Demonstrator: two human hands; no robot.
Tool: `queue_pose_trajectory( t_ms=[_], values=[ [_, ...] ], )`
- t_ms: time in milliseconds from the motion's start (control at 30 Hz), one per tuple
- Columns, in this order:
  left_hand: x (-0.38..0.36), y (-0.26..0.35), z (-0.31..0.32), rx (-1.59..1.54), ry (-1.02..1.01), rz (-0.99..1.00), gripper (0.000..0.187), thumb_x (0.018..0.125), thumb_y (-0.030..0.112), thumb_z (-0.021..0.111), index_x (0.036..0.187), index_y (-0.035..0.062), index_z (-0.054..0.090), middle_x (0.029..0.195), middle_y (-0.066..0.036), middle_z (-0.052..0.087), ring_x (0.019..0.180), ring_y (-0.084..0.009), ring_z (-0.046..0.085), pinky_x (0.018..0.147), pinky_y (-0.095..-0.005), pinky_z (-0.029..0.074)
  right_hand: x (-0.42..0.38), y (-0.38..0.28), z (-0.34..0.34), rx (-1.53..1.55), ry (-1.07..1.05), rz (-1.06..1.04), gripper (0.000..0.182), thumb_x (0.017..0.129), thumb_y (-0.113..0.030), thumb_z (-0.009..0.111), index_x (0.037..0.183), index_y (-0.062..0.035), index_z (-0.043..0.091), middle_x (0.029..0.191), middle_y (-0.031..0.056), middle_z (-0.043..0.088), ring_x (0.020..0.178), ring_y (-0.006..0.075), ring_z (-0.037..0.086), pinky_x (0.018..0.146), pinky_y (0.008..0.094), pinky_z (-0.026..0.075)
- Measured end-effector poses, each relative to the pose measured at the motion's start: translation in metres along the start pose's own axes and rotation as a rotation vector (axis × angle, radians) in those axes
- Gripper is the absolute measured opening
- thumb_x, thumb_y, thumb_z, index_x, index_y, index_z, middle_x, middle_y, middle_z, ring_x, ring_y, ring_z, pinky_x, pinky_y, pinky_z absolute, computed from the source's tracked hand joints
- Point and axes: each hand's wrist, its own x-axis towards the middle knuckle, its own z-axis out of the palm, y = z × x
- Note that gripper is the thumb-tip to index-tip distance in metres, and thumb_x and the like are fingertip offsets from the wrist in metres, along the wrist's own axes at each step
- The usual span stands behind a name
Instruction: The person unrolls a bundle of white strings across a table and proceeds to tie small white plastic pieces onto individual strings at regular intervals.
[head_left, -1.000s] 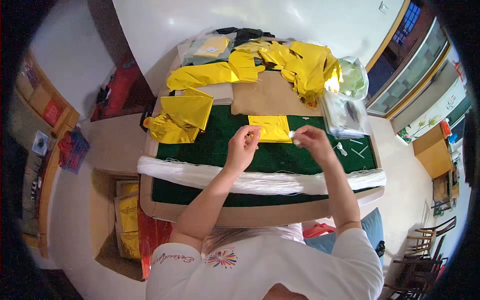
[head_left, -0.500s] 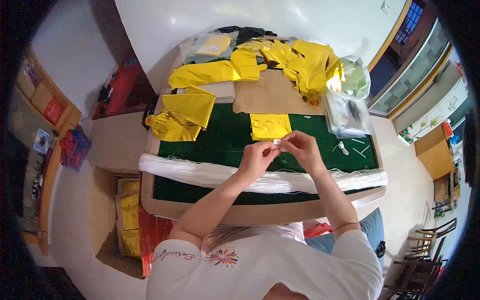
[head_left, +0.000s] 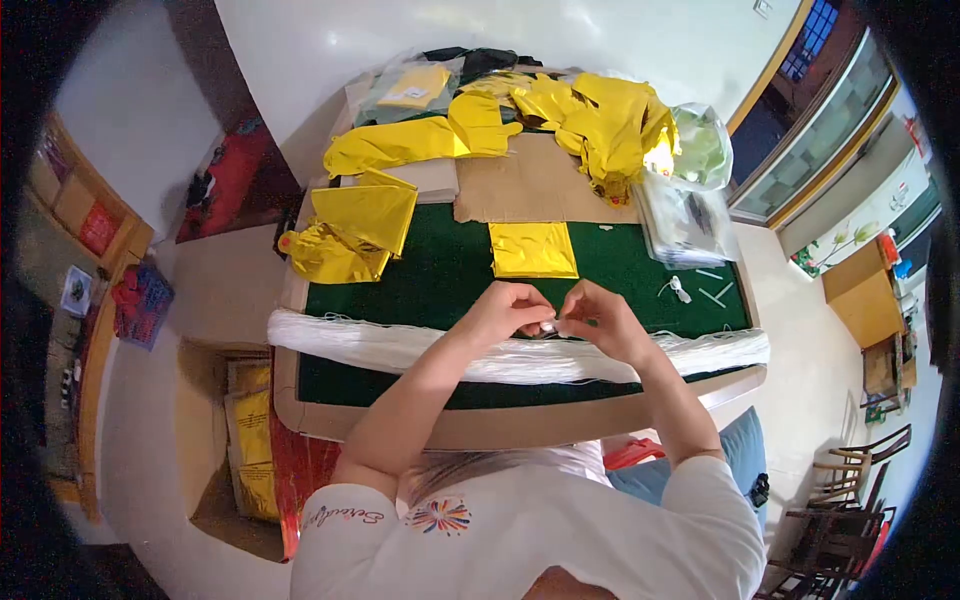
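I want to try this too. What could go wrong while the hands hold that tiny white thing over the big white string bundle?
The small white piece is pinched between the left hand and right hand. If it slips, it may drop into the string bundle and be hard to spot, white on white. The hands are close above the loose strands, so the fingers might snag or tangle them.

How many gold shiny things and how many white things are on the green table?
Gold foil: 4 - flat square, folded sheet, crumpled piece, big heap at the back.
White: 2 - long thread bundle, small cord.
Total: 6
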Motion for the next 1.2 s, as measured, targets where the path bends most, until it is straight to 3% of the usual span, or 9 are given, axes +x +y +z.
queue_pose_trajectory(
  t_ms=[100, 133, 233, 367, 567, 667, 800, 1000, 1200],
  values=[
    [0.001, -0.007, -0.001, -0.463, -0.121, -0.209, 0.014, 0.086, 0.012, 0.058, 0.085, -0.0014, 0.062, 0.072, -0.009, 0.062, 0.065, -0.0146, 0.059, 0.059, -0.0248, 0.049, -0.004, -0.003, 0.003, -0.167, 0.009, -0.207, 0.012, 0.076, 0.002, 0.065, 0.087, -0.0012, 0.062, 0.081, 0.0087, 0.061, 0.074, 0.0136, 0.059, 0.065, 0.0249, 0.048],
    [0.003, -0.011, -0.001, -0.462, -0.124, -0.211, 0.014, 0.086, 0.012, 0.058, 0.085, -0.0014, 0.062, 0.072, -0.009, 0.062, 0.065, -0.0146, 0.059, 0.059, -0.0248, 0.049, -0.005, -0.002, 0.004, -0.317, 0.031, -0.360, 0.015, 0.075, 0.002, 0.066, 0.090, -0.0017, 0.062, 0.080, 0.0092, 0.062, 0.073, 0.0154, 0.060, 0.063, 0.0252, 0.048],
    [0.004, -0.016, 0.004, -0.443, -0.119, -0.247, 0.014, 0.086, 0.011, 0.057, 0.088, -0.0021, 0.062, 0.077, -0.010, 0.062, 0.067, -0.0149, 0.059, 0.060, -0.0250, 0.049, -0.008, 0.001, 0.006, -0.378, 0.136, -0.371, 0.017, 0.075, 0.004, 0.065, 0.090, -0.0021, 0.063, 0.082, 0.0096, 0.062, 0.075, 0.0179, 0.061, 0.065, 0.0262, 0.049],
    [0.003, -0.009, 0.012, -0.260, -0.148, -0.139, 0.015, 0.086, 0.012, 0.058, 0.093, -0.0020, 0.061, 0.081, -0.009, 0.063, 0.067, -0.0128, 0.058, 0.062, -0.0246, 0.049, -0.007, 0.014, -0.026, -0.411, 0.439, -0.328, 0.017, 0.075, 0.008, 0.061, 0.089, -0.0016, 0.063, 0.082, 0.0069, 0.062, 0.075, 0.0141, 0.059, 0.066, 0.0255, 0.048],
    [-0.003, 0.004, -0.004, -0.275, -0.037, -0.081, 0.017, 0.086, 0.013, 0.058, 0.094, -0.0015, 0.061, 0.082, -0.008, 0.064, 0.066, -0.0100, 0.057, 0.062, -0.0231, 0.049, -0.040, 0.091, -0.170, -0.546, 0.872, 0.037, 0.012, 0.078, -0.006, 0.063, 0.089, -0.0011, 0.064, 0.073, 0.0085, 0.065, 0.066, 0.0138, 0.061, 0.064, 0.0268, 0.048],
    [-0.002, 0.006, -0.006, -0.270, 0.028, -0.052, 0.017, 0.087, 0.014, 0.058, 0.094, -0.0007, 0.062, 0.081, -0.007, 0.064, 0.063, -0.0097, 0.056, 0.061, -0.0222, 0.048, -0.051, 0.124, -0.194, -0.766, 0.791, 0.173, 0.012, 0.077, -0.008, 0.065, 0.086, 0.0008, 0.063, 0.076, 0.0106, 0.065, 0.066, 0.0129, 0.061, 0.062, 0.0249, 0.047],
    [0.000, 0.002, -0.011, -0.275, 0.038, -0.035, 0.017, 0.086, 0.015, 0.059, 0.092, 0.0001, 0.063, 0.081, -0.006, 0.064, 0.063, -0.0073, 0.056, 0.061, -0.0202, 0.048, -0.054, 0.149, -0.197, -0.986, 0.728, 0.083, 0.010, 0.074, -0.010, 0.066, 0.081, -0.0030, 0.063, 0.071, 0.0118, 0.063, 0.065, 0.0241, 0.062, 0.061, 0.0328, 0.048],
    [0.000, 0.005, -0.012, -0.254, 0.089, -0.015, 0.016, 0.086, 0.015, 0.059, 0.092, 0.0009, 0.064, 0.079, -0.005, 0.064, 0.062, -0.0072, 0.054, 0.060, -0.0203, 0.046, -0.049, 0.157, -0.203, -0.953, 0.779, 0.192, 0.012, 0.075, -0.014, 0.062, 0.080, -0.0023, 0.061, 0.074, 0.0143, 0.062, 0.072, 0.0320, 0.060, 0.065, 0.0394, 0.047],
    [0.000, 0.004, -0.016, -0.261, 0.097, 0.002, 0.016, 0.086, 0.016, 0.058, 0.092, 0.0016, 0.064, 0.078, -0.004, 0.063, 0.062, -0.0064, 0.054, 0.059, -0.0197, 0.045, -0.047, 0.152, -0.201, -0.988, 0.800, 0.277, 0.013, 0.077, -0.016, 0.064, 0.079, -0.0028, 0.062, 0.075, 0.0137, 0.063, 0.069, 0.0294, 0.061, 0.063, 0.0381, 0.047]
  ],
)
